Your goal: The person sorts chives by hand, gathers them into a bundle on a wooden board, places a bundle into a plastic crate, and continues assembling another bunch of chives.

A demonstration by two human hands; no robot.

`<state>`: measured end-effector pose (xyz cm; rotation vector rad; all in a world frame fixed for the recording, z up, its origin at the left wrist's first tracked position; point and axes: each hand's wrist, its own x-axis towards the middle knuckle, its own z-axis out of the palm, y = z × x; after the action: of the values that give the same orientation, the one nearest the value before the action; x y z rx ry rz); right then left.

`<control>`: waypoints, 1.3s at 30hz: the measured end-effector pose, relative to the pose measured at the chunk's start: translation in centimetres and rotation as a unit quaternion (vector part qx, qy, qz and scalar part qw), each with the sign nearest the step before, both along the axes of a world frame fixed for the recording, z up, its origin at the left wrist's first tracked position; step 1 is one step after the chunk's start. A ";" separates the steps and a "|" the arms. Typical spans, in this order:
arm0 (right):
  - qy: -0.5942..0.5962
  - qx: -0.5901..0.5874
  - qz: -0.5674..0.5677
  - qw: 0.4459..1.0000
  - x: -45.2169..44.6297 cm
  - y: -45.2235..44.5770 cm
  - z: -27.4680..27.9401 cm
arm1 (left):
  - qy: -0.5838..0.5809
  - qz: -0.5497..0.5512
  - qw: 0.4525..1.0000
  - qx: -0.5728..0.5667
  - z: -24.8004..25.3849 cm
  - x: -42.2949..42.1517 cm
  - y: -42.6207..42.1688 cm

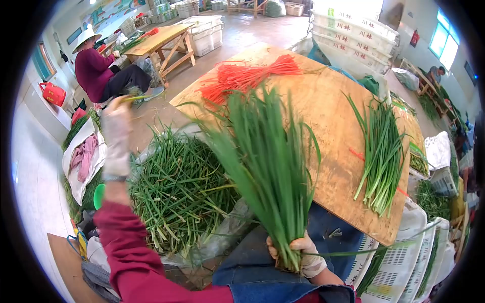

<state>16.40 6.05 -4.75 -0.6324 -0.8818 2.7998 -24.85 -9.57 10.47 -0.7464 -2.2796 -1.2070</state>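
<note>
Slipping looks like the likeliest trouble for the bunch: only the right hand has it, low down near the stem ends, while the long leaves fan wide above. Should that grip slacken, stems from the middle could slide out onto the blue cloth over the lap. Squeezing too hard could bruise the pale stems instead. The leafy tops lean left, towards the pile, and might tangle with loose pieces there if lowered that way. One stray blade sticks out sideways past the right hand and could catch on something and tug at the rest.

The right hand, gloved, is closed around the stems, its palm partly hidden behind them. The left hand, gloved too, is up at the far left, well apart from the bunch. It is blurred; the fingers seem curled near a thin yellowish stalk, but I cannot tell how far they close or whether they grip it.

The bunch stands roughly upright above the lap, at the near edge of the board. On the board lie red ties and, further right, a second bunch across a single red strip.
</note>
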 end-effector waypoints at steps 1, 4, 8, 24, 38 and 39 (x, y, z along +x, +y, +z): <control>0.038 -0.067 0.001 0.997 0.2 0.2 -0.6 | -0.187 0.024 0.979 0.081 1.4 0.8 -2.1; 0.133 -0.202 0.006 0.970 0.7 0.6 -2.4 | 0.013 0.198 0.925 -0.326 -3.5 -1.1 -9.7; 0.165 -0.223 0.007 0.961 0.7 0.5 -2.9 | 0.008 0.070 0.911 -0.406 -7.5 8.7 -6.4; 0.098 -0.173 0.019 0.980 0.8 0.6 -3.0 | -0.007 -0.251 0.944 -0.215 -11.8 17.1 15.3; 0.184 -0.241 0.026 0.953 1.5 0.8 -4.8 | 0.000 -0.186 0.961 -0.205 -8.2 14.3 6.8; 0.185 -0.243 0.027 0.952 1.4 0.8 -4.7 | -0.016 -0.228 0.951 -0.209 -8.5 15.1 8.3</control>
<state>17.82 6.81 -9.48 -0.1113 -0.1410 3.0479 -9.71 -1.27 1.93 -1.4845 -2.5027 -0.9134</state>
